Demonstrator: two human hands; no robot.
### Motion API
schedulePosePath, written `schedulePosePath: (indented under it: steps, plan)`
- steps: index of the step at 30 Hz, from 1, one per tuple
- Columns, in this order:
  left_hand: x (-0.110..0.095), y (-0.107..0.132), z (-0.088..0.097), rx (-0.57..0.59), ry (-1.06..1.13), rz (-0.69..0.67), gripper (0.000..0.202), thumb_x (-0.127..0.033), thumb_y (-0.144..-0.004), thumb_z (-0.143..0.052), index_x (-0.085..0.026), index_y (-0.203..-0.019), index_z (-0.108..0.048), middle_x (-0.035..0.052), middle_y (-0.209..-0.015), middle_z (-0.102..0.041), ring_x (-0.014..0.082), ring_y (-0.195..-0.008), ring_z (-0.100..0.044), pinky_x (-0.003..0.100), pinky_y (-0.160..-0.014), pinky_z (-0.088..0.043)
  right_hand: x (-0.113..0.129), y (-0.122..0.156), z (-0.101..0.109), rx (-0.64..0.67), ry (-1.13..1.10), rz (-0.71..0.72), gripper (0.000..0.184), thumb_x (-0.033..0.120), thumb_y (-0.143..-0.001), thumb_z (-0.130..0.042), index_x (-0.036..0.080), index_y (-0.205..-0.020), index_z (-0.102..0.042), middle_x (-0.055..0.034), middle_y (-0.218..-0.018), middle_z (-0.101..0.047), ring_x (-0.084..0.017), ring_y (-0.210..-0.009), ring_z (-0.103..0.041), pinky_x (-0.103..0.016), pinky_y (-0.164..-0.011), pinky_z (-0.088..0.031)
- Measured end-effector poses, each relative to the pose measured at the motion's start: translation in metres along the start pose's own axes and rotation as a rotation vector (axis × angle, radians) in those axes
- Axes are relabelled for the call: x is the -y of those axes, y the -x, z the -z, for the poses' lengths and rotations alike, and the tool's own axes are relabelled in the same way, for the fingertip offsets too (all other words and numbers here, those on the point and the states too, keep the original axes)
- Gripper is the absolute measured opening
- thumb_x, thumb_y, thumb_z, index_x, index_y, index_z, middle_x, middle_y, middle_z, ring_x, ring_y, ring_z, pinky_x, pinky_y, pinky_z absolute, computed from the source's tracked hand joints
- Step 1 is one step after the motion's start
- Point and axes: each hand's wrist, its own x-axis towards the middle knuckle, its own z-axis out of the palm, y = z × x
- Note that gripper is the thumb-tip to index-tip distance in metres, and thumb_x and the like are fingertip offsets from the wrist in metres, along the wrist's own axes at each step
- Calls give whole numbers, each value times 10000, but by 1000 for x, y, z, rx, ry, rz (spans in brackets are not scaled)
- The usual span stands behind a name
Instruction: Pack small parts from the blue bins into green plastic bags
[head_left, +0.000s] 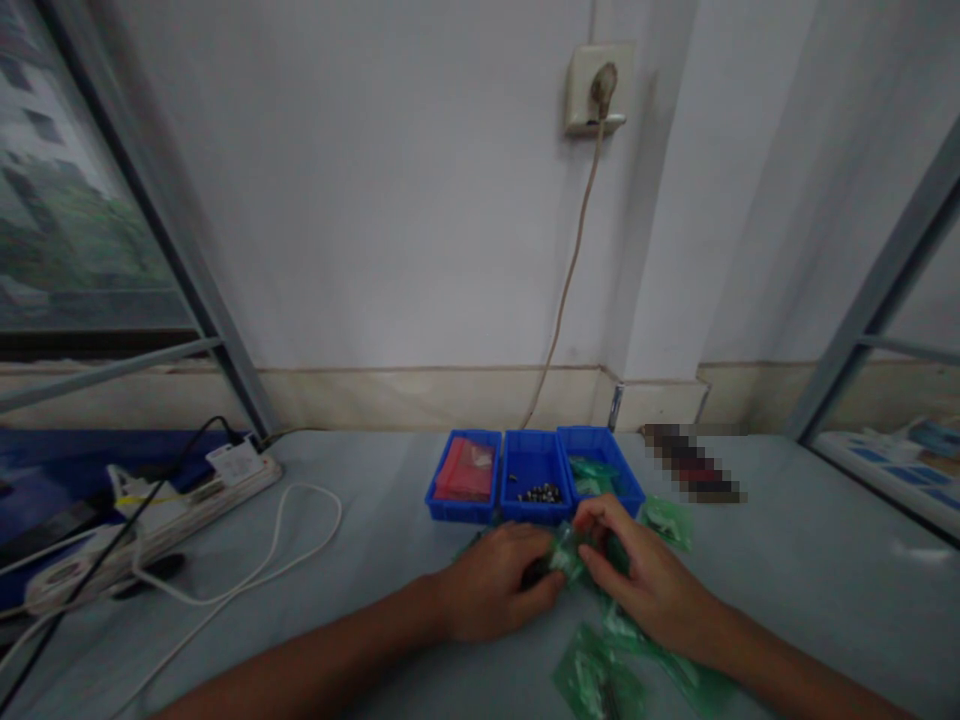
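Note:
In front of three blue bins, my left hand (506,580) pinches a small green plastic bag (566,555) between thumb and fingers. My right hand (645,580) has its thumb and forefinger closed at the bag's right side, their tips nearly meeting. What is inside the bag is too blurred to make out. More green plastic bags lie about my right hand: one below it (596,675), and another near the right bin (667,520). The middle bin (532,450) contains small shiny metal pieces (544,493).
The left bin (461,515) contains pink-red packets (465,470); the right bin (592,440) has green bags. A white power strip (157,535) and a loose white cable (274,555) lie at left. A pixelated item (694,465) lies right of the bins. Metal frame posts stand at both sides.

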Motion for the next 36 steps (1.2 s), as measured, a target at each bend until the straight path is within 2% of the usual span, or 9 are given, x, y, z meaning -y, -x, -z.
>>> schedulePosePath:
  steps: [8,12,19,24,29,32,36]
  plan:
    - [2,-1,-1,11,-61,-30,161,-283,-1022,-587,-202,-888,-548,29,-874,-641,195,-801,-607,285,-756,-466,-4,2,-1,-40,-7,39,301,155,-1041,-552,266,-1321,-554,-52,-1118,-679,-238,-1036,-681,-373,-930,-536]
    - [-1,-2,0,28,-69,-40,111,-250,-1016,-586,-197,-919,-570,43,-913,-665,198,-832,-621,287,-785,-471,2,0,1,-1,-12,35,242,147,-1032,-544,256,-1242,-594,-49,-1113,-689,-234,-1037,-677,-370,-932,-529]
    - [-2,-3,1,31,-59,-73,87,-244,-1021,-596,-199,-947,-590,32,-922,-663,198,-852,-628,283,-786,-468,5,-1,1,31,7,41,184,128,-991,-529,237,-1113,-614,-41,-1024,-687,-228,-948,-667,-341,-837,-516]
    - [0,-1,0,15,-51,-14,151,-268,-1026,-600,-199,-897,-563,6,-852,-629,175,-776,-591,264,-714,-439,3,0,1,19,7,65,254,81,-946,-525,243,-1116,-621,-23,-996,-670,-215,-904,-650,-319,-811,-500]
    - [0,0,1,-2,18,65,98,-285,-1062,-567,-202,-1012,-585,-1,-874,-646,164,-758,-589,252,-682,-426,-1,0,1,14,-1,62,303,55,-945,-525,247,-1153,-631,-22,-1018,-674,-217,-923,-652,-325,-839,-503]
    - [-1,0,2,-20,91,79,112,-305,-1081,-537,-206,-1039,-569,0,-880,-656,163,-747,-594,249,-669,-426,-4,-1,1,10,-5,37,281,81,-978,-531,249,-1182,-627,-30,-1053,-684,-225,-953,-659,-333,-849,-507]
    - [-3,0,4,-27,197,106,166,-338,-1121,-466,-215,-1035,-535,6,-881,-667,170,-767,-622,258,-704,-455,-3,-3,0,13,-10,12,193,190,-1055,-533,249,-1222,-609,-42,-1061,-696,-237,-961,-673,-344,-851,-520]
